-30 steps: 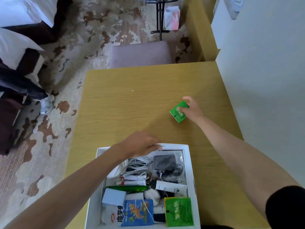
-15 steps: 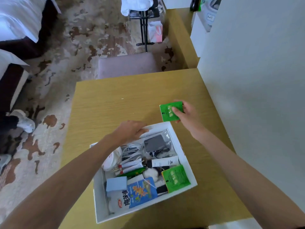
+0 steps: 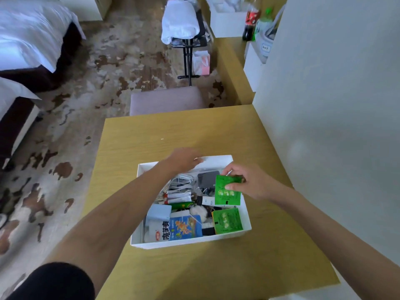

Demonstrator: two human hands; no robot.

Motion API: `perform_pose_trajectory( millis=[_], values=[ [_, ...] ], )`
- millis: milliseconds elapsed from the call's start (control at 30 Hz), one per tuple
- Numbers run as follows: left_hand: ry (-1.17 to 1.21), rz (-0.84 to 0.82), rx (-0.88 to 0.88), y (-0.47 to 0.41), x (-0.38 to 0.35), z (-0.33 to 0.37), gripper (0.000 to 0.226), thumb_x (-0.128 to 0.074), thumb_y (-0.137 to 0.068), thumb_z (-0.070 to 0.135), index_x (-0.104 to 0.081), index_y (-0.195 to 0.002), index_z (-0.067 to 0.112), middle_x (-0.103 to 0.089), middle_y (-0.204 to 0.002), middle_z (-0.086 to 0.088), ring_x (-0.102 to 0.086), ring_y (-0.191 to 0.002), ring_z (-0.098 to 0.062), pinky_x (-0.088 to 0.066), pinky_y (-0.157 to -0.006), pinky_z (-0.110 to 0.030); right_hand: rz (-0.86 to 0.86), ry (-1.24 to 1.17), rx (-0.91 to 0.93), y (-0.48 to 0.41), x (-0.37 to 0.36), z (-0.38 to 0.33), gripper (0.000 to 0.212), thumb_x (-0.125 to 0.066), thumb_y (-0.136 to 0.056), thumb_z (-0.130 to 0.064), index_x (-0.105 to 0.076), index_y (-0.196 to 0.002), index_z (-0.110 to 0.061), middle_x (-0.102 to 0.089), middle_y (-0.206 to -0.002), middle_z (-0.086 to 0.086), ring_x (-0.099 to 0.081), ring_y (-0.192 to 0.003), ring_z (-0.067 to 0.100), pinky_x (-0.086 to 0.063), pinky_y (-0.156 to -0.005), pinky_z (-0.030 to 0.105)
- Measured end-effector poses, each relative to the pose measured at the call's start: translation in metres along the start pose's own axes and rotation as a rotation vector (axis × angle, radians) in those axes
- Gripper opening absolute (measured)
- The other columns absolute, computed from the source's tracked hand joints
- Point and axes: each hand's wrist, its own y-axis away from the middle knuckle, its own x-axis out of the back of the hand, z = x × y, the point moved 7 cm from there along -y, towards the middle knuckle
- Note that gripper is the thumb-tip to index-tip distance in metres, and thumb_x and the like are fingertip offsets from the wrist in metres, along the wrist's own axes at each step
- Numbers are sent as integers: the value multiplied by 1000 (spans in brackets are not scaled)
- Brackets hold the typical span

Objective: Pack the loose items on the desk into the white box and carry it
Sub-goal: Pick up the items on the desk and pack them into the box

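Observation:
The white box (image 3: 218, 159) sits on the wooden desk (image 3: 151, 135), filled with several items: white cables, a dark charger, tubes, a blue snack pack (image 3: 186, 227) and a green packet (image 3: 227, 221). My right hand (image 3: 251, 182) pinches a second green packet (image 3: 227, 192) and holds it over the box's right side, just above the contents. My left hand (image 3: 184, 160) reaches across the box and grips its far rim.
A mauve stool (image 3: 166, 100) stands past the desk's far edge. A white wall (image 3: 335, 105) borders the desk on the right. A black stand with a white towel (image 3: 181, 20), a pink bag, beds at left, and bottles (image 3: 252, 18) lie farther off.
My right hand lifted the green packet off the desk and brought it back over the box. My left hand stayed on the far rim. The view tilted up.

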Motion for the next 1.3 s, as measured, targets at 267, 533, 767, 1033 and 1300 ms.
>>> perform_pose_trajectory(
  millis=[267, 533, 767, 1033, 1300],
  values=[
    [132, 476, 134, 141, 28, 0, 28, -54, -89, 12, -62, -115, 9, -61, -121, -10, -53, -115, -28, -49, -88, -44, -424, 458, 210, -6, -64, -21, 25, -56, -95, -20, -66, -114, -33, -52, -98, -15, -50, -85, 2, -38, -73, 22],
    [234, 498, 330, 224, -9, -40, 27, -58, -87, 10, -61, -113, 7, -57, -124, -11, -52, -111, -32, -52, -78, -49, -430, 641, 100, -10, -91, 9, 62, -74, -80, -16, -48, -133, -31, -50, -125, -10, -51, -112, 13, -46, -90, 31],
    [398, 377, 426, 218, -26, -73, 50, -53, -89, 22, -39, -136, 11, -41, -140, -9, -44, -122, -30, -49, -90, -48, -335, 671, 55, 3, -91, 16, 57, -73, -81, -18, -51, -133, -31, -55, -133, -12, -53, -115, 7, -42, -92, 21],
    [582, 128, 480, 191, -43, -78, 65, -44, -93, 19, -6, -146, 10, -49, -129, -23, -55, -109, -41, -47, -90, -54, 396, 245, -13, 21, -35, -1, 26, -62, -90, -12, -60, -87, -38, -68, -87, -14, -61, -81, 0, -43, -64, 13],
    [627, 51, 606, 193, -54, -80, 72, -47, -93, 23, -1, -148, 24, -61, -106, -25, -61, -91, -42, -53, -82, -51, 415, -28, -574, 34, -64, 58, 38, -52, -94, -25, -53, -129, -8, -60, -122, 7, -57, -114, 29, -44, -93, 37]
  ],
)
